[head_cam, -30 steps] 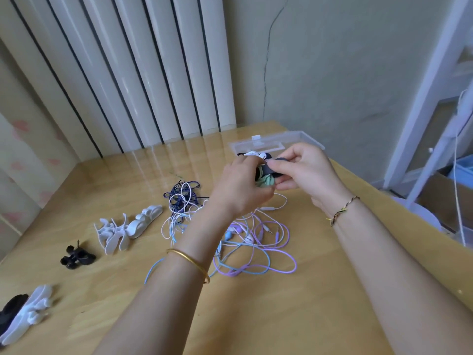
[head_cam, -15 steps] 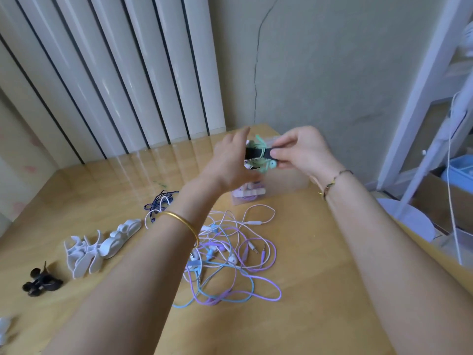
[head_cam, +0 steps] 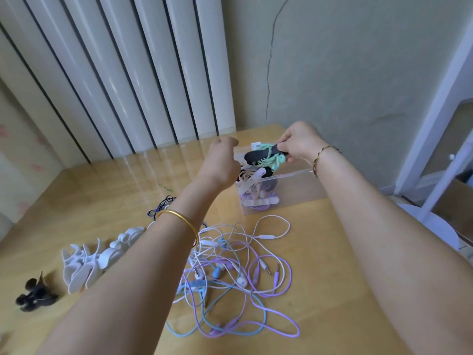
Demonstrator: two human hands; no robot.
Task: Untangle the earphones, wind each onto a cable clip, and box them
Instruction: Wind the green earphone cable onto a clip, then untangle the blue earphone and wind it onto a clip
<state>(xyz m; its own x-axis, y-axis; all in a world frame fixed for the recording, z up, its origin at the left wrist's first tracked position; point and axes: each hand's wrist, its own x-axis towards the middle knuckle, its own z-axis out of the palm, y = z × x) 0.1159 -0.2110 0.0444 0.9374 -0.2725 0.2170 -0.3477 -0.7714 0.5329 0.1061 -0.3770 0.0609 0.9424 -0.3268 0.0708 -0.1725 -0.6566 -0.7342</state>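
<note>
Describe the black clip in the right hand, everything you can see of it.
The black clip is a flat, elongated, matte piece, plastic or rubber by its look. A mint-green earphone cable is wound round its middle, an earbud hanging below. The right hand pinches its right end, holding it nearly level, left end slightly lower, in the air just above the open clear box.

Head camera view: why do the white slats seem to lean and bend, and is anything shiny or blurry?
In the head view, the wide-angle lens bows the white slats and fans them outward; pale glare streaks lie on the table below them; the black clips at the left edge look smeared; the earphone tangle is sharp.
</note>
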